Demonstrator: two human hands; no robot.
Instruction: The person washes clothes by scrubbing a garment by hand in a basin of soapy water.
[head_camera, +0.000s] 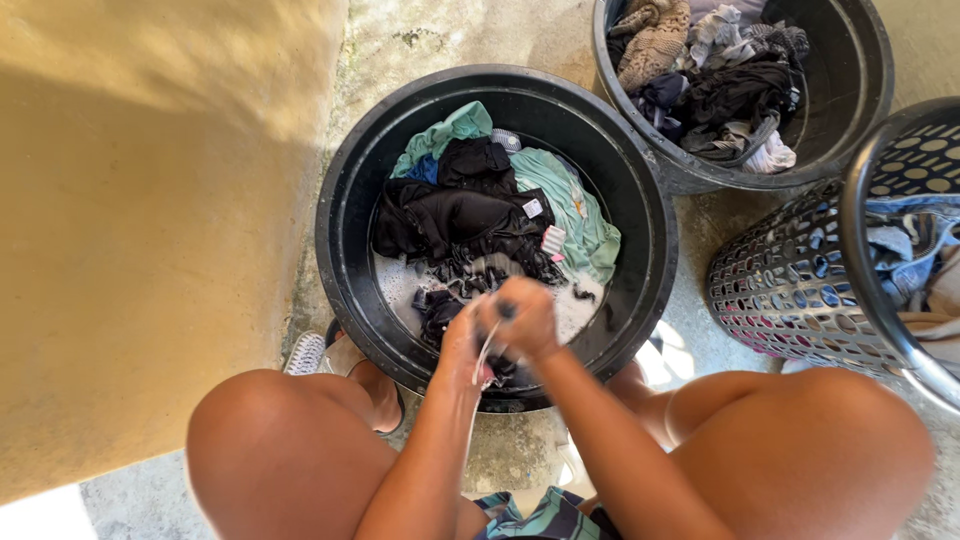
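A dark wet garment is bunched between both hands at the near rim of a black wash tub, right over the soapy water. The left hand is closed into a fist around one end of the cloth, and the right hand is closed tight on the other, the two fists pressed against each other; a thin pale strap or thread hangs down between them.

The ground is rough, stained grey concrete, damp-looking around the tubs. On the left rises a plain ochre-yellow wall, partly in shade and partly in sun. The person sits low with bare knees on either side of the tub, and a foot in a light patterned sandal rests just beside the tub's near-left edge.

Inside the tub lies a heap of black clothes with teal-green pieces at its far and right sides, and white suds show on the near side.

Far right, a second black tub holds dry-looking clothes in brown, grey, black and white. At the right edge, a dark perforated laundry basket lies tilted, with blue denim inside it.
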